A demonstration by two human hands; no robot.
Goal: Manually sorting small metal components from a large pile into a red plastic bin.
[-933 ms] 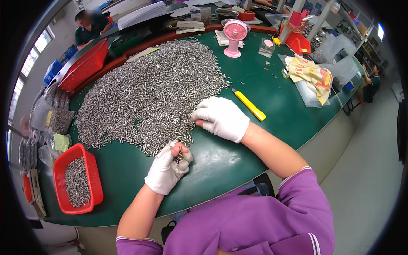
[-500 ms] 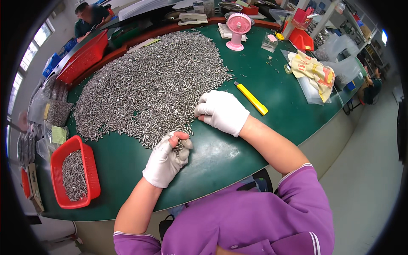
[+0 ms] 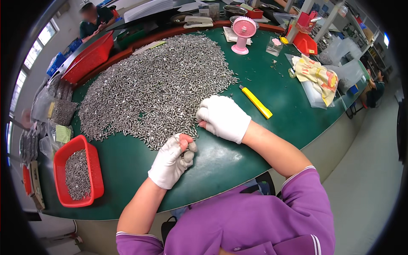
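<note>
A broad heap of small silvery metal pins [image 3: 157, 80] covers much of the green table [image 3: 212, 170]. At the heap's near edge my left hand [image 3: 170, 161], in a white glove with bare thumb tip, is curled palm up. A few of the metal pins show between its thumb and fingers. My right hand [image 3: 223, 119], also gloved in white, lies back up against the heap's right edge. Its fingers are bent and pressed together, and whatever they hold is hidden beneath them. A yellow utility knife [image 3: 256, 102] lies just beyond the right hand.
A red plastic basket [image 3: 95, 178] partly filled with metal pins stands at the left. Bags of parts [image 3: 63, 111] line the left edge. A pink fan [image 3: 243, 36], a clear box [image 3: 274, 46] and a yellow cloth [image 3: 316, 78] sit farther back. Another person [image 3: 95, 21] sits at far left.
The whole view has shifted slightly. My left hand's fingers have closed a little more over the pins. My right hand stays at the heap's edge, its fingers still bent.
</note>
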